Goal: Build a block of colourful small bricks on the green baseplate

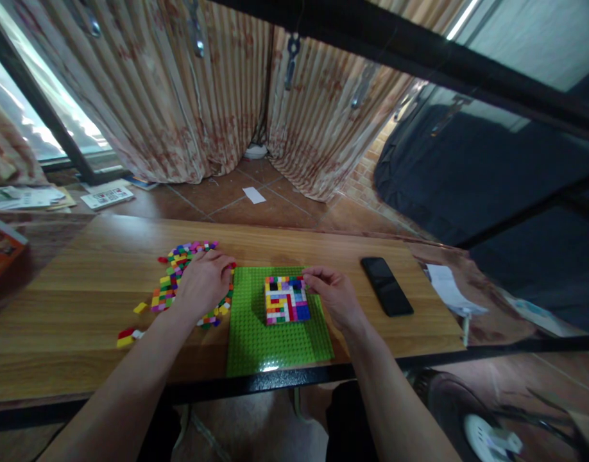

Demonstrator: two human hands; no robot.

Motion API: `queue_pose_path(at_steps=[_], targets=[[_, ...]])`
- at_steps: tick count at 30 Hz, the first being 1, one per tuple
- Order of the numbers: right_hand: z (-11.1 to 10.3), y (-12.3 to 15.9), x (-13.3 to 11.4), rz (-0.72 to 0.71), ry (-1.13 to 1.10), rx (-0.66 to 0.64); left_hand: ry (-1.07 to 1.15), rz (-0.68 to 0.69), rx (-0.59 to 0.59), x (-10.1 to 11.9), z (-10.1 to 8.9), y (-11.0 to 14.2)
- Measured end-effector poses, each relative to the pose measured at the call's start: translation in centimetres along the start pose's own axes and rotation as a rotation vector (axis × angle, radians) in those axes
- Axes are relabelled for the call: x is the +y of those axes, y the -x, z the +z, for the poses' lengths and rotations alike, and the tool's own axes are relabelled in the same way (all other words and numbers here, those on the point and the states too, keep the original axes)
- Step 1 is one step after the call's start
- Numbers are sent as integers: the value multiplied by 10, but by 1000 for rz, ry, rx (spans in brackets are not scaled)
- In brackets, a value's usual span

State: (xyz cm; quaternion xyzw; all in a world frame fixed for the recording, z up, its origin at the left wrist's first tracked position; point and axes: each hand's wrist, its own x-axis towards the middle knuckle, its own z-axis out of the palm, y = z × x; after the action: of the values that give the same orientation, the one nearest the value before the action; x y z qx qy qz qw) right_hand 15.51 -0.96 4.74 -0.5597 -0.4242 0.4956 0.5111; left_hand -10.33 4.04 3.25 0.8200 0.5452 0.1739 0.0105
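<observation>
A green baseplate [256,333] lies on the wooden table [83,289] in front of me. On it sits a square patch of many-coloured small bricks [285,300]. My right hand [335,296] rests at the patch's right edge, its fingers curled and pinched against the upper right corner; whether a brick is between them I cannot make out. My left hand [205,280] lies palm down on a heap of loose coloured bricks [172,276] just left of the baseplate, fingers bent into the heap. Three stray bricks [128,335] lie further left.
A black phone [387,286] lies right of the baseplate, and a white paper [446,285] near the table's right end. An orange box [0,247] sits at the far left. Curtains hang behind, with papers on the floor. A fan [487,430] stands under the table's right side.
</observation>
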Motion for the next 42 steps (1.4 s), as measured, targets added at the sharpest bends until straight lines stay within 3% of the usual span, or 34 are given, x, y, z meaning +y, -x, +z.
queue_pose_path(at_steps=[14,21,32,37,42], targets=[[0,1,-2,5,38,-9,-92,-36,-63,-1,-9,1],[1,2,-2,-1,52,10,-11,-12,-54,-2,-6,1],[1,3,-4,-1,66,11,50,-80,-26,-3,-2,0],[-1,1,-5,-56,49,73,287,-87,75,1,-7,1],[2,2,-4,-189,107,126,554,13,110,27,-14,8]])
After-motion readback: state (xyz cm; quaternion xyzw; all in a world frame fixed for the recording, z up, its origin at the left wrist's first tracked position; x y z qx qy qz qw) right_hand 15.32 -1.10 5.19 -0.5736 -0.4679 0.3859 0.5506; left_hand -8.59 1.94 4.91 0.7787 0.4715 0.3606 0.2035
